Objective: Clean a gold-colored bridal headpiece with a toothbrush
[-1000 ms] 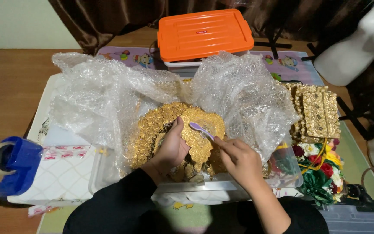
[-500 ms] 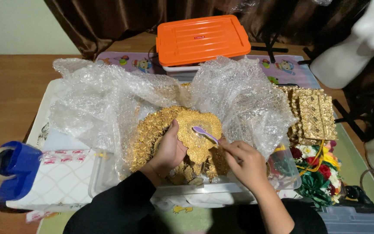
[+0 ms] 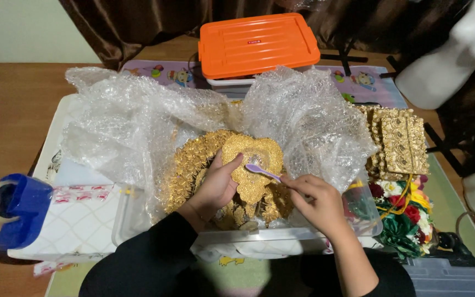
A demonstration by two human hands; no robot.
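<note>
At far left, a blue tape dispenser (image 3: 18, 208) sits on the wooden floor beside a white patterned box (image 3: 78, 220), off to the side of the hands. Crumpled bubble wrap (image 3: 138, 118) is spread open across the middle, laid back on both sides so that the gold ornament (image 3: 248, 165) lies exposed in its hollow, inside a clear plastic bin (image 3: 281, 236). The left hand (image 3: 215, 184) presses against the ornament from the left, thumb lying up its glittered front plate and fingers tucked under, apparently steadying the piece. The right hand (image 3: 314, 201) pinches the handle of a small purple tool (image 3: 262, 172), possibly a spoon or brush, its tip resting on the front plate; the fingers are curled tight around the handle. Behind the wrap stands a container with an orange lid (image 3: 259, 44), closed. To the right lie gold ornate panels (image 3: 397, 140), stacked flat, and below them a bunch of coloured artificial flowers (image 3: 405, 217). A white blurred shape at upper right cannot be identified.
</note>
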